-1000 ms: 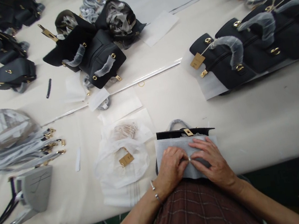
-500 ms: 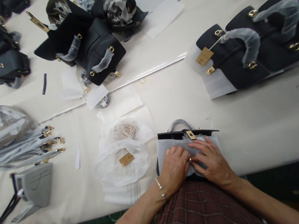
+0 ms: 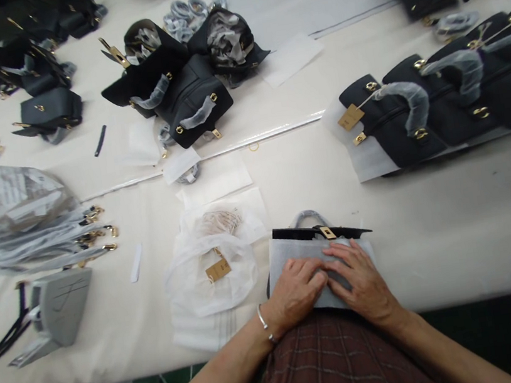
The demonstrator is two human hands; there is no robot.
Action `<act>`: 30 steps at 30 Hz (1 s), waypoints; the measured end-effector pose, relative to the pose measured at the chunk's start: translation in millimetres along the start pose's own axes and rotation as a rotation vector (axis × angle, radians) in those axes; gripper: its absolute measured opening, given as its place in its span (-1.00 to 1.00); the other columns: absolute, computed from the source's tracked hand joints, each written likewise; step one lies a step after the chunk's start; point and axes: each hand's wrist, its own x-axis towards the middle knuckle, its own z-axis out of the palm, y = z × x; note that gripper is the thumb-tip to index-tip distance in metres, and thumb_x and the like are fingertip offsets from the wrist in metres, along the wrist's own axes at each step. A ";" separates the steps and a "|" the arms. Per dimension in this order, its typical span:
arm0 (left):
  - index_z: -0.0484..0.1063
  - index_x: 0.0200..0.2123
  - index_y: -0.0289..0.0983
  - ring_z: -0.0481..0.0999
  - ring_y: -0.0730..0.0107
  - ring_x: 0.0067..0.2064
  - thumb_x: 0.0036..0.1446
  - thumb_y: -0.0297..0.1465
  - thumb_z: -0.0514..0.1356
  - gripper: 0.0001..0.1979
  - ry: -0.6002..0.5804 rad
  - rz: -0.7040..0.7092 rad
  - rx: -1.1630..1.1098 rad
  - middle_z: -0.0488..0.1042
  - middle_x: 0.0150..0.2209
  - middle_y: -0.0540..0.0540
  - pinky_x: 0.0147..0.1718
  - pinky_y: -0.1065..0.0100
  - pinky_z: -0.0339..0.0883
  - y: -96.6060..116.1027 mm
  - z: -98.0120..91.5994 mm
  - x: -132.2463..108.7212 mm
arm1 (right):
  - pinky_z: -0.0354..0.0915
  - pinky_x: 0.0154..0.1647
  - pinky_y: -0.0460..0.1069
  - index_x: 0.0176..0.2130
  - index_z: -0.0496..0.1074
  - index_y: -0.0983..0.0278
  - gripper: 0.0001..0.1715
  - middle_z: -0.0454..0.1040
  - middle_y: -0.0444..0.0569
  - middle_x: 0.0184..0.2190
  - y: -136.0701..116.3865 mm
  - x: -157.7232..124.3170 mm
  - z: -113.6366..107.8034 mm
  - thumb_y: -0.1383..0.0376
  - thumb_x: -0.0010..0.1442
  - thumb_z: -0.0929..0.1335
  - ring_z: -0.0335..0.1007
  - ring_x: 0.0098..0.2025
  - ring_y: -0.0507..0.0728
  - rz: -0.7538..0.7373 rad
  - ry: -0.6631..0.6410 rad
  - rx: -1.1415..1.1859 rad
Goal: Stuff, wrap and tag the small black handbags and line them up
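Observation:
A black handbag [image 3: 285,233] with a gold clasp plate [image 3: 327,233] and a wrapped top handle [image 3: 309,216] lies at the table's front edge, against my body. Grey-white tissue paper [image 3: 279,263] covers its front. My left hand [image 3: 297,286] is on the paper, its fingers bent and closed on the sheet near the middle. Beside it, my right hand [image 3: 360,275] rests with fingers spread over the paper. The fingertips of both hands nearly meet; what lies under them is hidden.
Left of the bag lies a white plastic bag [image 3: 242,282] with a brown tag [image 3: 218,270] and strings. Wrapped straps [image 3: 44,243] and a grey bag form [image 3: 69,306] sit farther left. Several black handbags stand at the back [image 3: 195,98] and right [image 3: 397,114].
The camera view has shifted, so the table things appear displaced. A small gold piece seen between my fingers earlier is now covered. My hands stay on the tissue paper.

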 end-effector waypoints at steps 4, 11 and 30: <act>0.38 -0.12 -0.26 0.41 0.31 0.03 0.36 -0.47 0.04 -0.86 0.027 0.048 -0.018 0.45 0.00 -0.14 -0.01 0.24 0.25 3.2 0.3 -11.9 | 0.27 0.24 0.26 -0.15 0.48 0.13 -0.86 0.55 -0.06 -0.10 6.5 2.7 -20.2 0.27 0.27 0.34 0.47 0.04 0.20 0.012 0.071 0.144; 0.28 0.14 -0.26 0.39 0.09 0.11 0.14 0.10 0.18 -0.32 0.011 0.053 -0.014 0.39 0.09 -0.26 0.07 0.12 0.26 10.1 -3.0 -17.2 | 0.34 0.18 0.19 0.08 0.41 0.21 -0.61 0.49 0.06 0.05 17.3 56.0 -50.4 0.28 0.26 0.34 0.40 0.12 0.25 -0.002 0.129 -0.074; 0.33 0.09 -0.21 0.20 0.02 0.28 0.00 -0.04 0.38 -0.34 0.093 0.067 0.122 0.28 0.22 -0.24 0.17 0.06 0.16 5.3 17.7 -17.5 | 0.27 -0.40 -0.02 -0.27 0.49 0.21 -0.82 0.58 -0.05 -0.32 -54.3 36.8 -38.0 0.36 0.27 0.29 0.50 -0.36 0.11 -0.050 -0.029 -0.387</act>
